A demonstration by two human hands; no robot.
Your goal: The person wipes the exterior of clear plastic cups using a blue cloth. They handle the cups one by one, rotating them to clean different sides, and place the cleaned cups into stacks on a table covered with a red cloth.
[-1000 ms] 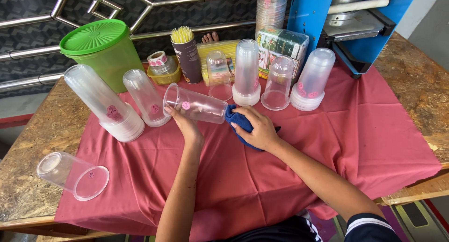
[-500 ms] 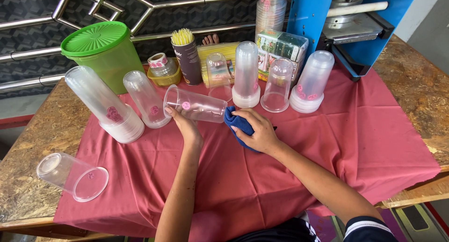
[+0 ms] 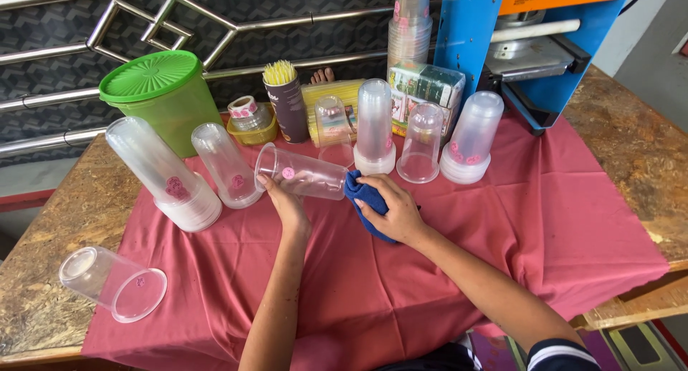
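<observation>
Cup (image 3: 304, 174) lies sideways, long axis nine-to-three, left hand (image 3: 283, 199) gripping its underside; right hand (image 3: 390, 210), at three o'clock, clutches blue cloth (image 3: 365, 199) against its base.

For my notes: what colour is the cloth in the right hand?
Dark blue cloth, in the right hand; the head view shows it.

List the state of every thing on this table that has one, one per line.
Clear cup: held sideways in left hand.
Blue cloth: pressed against the cup's base by right hand.
Green container: lid on.
Cup stacks: upside down.
Loose cup: lying on its side.
</observation>
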